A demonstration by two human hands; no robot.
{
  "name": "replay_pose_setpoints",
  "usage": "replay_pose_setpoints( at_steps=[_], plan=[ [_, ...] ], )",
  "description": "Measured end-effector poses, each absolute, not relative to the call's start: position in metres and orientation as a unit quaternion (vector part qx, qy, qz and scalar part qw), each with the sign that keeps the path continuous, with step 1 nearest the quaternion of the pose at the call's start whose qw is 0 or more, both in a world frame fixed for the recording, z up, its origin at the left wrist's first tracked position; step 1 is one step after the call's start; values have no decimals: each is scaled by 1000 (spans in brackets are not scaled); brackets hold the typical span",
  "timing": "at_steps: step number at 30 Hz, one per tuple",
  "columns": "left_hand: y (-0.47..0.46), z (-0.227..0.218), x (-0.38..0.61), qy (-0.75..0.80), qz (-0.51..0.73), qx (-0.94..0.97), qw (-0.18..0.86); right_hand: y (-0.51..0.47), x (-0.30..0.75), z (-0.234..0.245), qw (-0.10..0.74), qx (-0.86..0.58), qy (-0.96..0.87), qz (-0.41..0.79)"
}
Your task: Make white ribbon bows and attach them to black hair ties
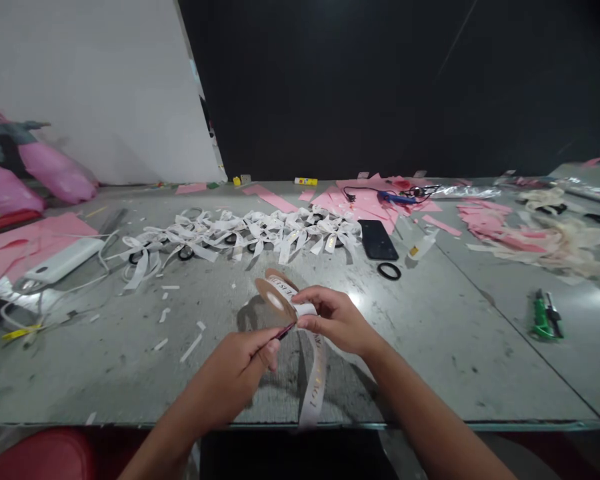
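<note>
A ribbon spool (275, 299) with brown card sides stands on edge on the grey table, wound with white ribbon printed with letters. My right hand (337, 320) is closed on the ribbon beside the spool, thumb and fingers pinching it. A loose length of the printed ribbon (314, 390) hangs from there toward the table's front edge. My left hand (250, 360) is closed on a slim dark reddish tool (286, 330), whose tip meets the ribbon at my right fingertips. The fingers hide most of this tool, so its kind is unclear.
A row of white ribbon bows (250, 233) with black rings lies behind the spool. Nearby are a black phone (379, 240) and a black ring (389, 271). Green-handled snips (545, 317) lie right, a white power strip (65, 260) left. Pink scraps (370, 197) lie along the back.
</note>
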State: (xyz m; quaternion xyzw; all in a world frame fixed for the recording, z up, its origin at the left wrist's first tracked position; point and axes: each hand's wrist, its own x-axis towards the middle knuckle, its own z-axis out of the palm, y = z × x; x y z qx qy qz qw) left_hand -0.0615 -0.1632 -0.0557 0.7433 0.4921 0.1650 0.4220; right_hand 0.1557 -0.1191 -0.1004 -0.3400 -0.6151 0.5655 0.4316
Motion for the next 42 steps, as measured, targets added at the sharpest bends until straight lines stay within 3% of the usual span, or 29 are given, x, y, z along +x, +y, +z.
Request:
replay_pose_setpoints(
  at_steps=[16, 23, 33, 38, 42],
  plan=[
    [-130, -17, -84, 495, 157, 742, 424, -90, 142, -73, 428, -301, -635, 568],
    [-121, -9, -87, 502, 206, 724, 426, -67, 133, -59, 375, -251, -636, 626],
    [-118, -14, -100, 510, 262, 651, 498, -47, 119, -55, 308, -287, -639, 644],
    [-118, -16, -110, 509, 272, 605, 548, -47, 116, -50, 320, -283, -633, 646],
    [-119, -7, -112, 515, 286, 616, 524, -48, 114, -48, 325, -278, -629, 649]
  ],
)
